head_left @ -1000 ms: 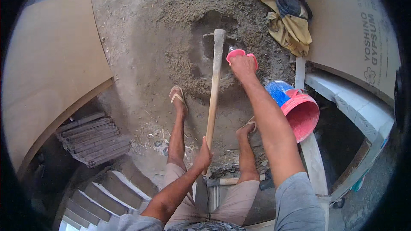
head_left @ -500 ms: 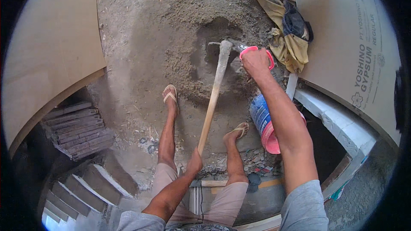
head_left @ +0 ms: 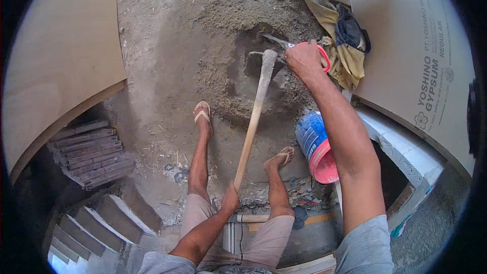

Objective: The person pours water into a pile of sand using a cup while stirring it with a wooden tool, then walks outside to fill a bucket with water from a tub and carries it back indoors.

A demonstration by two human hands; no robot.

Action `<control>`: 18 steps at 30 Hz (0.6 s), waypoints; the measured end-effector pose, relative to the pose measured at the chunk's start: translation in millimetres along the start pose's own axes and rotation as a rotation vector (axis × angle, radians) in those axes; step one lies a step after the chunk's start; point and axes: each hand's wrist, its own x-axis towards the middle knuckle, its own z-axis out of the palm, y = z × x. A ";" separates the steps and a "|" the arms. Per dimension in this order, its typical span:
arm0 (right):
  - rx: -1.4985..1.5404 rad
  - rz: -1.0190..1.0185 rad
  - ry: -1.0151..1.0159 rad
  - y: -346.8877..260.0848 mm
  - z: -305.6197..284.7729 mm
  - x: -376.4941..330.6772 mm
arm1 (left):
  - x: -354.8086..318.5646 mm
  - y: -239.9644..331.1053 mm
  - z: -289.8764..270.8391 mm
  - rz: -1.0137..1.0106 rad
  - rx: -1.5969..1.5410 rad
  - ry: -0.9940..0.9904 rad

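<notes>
My left hand (head_left: 231, 198) is closed round the lower end of a hoe's wooden handle (head_left: 251, 132). The cement-caked head end of the hoe (head_left: 268, 57) rests over a wet hollow in a heap of grey sand mix (head_left: 218, 66). At the hollow's right side, my right hand (head_left: 304, 59) grips a pink-rimmed plastic container (head_left: 324, 60), tipped leftward. Water (head_left: 276, 39) streams from it into the hollow. My hand hides most of the container. A blue and pink bucket (head_left: 322, 167) lies on its side below my right forearm.
Large boards lean at the left (head_left: 61, 45) and right (head_left: 406, 35). A yellowish cloth or sack (head_left: 347, 56) lies beside the heap. Stacked tiles or slats (head_left: 94, 155) and steps (head_left: 101, 223) are at lower left. My sandalled feet (head_left: 202, 111) stand before the heap.
My right hand has tilted the container further, and the water now spouts up and left in a clearer stream. The hoe and my left hand stay nearly where they were.
</notes>
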 end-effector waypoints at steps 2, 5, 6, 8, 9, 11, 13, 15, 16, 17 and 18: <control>-0.004 0.031 0.012 3.1 -6.0 1.4 | -1.1 5.8 -5.1 -0.029 0.003 -0.030; -0.003 0.020 0.052 4.2 -14.5 4.6 | -1.7 3.2 -6.4 -0.042 0.008 -0.071; -0.002 0.020 0.053 4.2 -17.8 6.2 | -0.1 -4.1 -0.3 -0.038 0.010 -0.064; -0.057 -0.006 0.061 5.0 -24.2 6.8 | -0.3 -5.3 1.1 -0.032 0.016 -0.062; -0.057 -0.003 0.059 8.1 -23.2 8.1 | 0.2 -5.7 1.7 -0.003 0.008 -0.057; -0.051 -0.039 0.155 15.6 -21.4 9.6 | 0.9 -5.5 3.6 0.028 0.004 -0.054; -0.074 -0.022 0.075 15.5 -32.8 7.9 | -2.4 0.3 0.9 -0.007 0.062 -0.088; -0.096 -0.002 -0.001 14.9 -43.3 6.2 | -0.1 -8.5 4.9 0.022 0.043 -0.059; -0.109 -0.013 0.041 14.7 -46.1 4.5 | 1.8 -12.8 6.8 0.051 0.019 -0.032; -0.123 -0.024 0.082 15.2 -49.2 2.5 | 4.3 -15.4 8.6 0.053 0.025 -0.032; -0.119 -0.018 0.082 15.8 -52.1 -0.1 | 6.9 -18.1 10.4 0.056 0.034 -0.023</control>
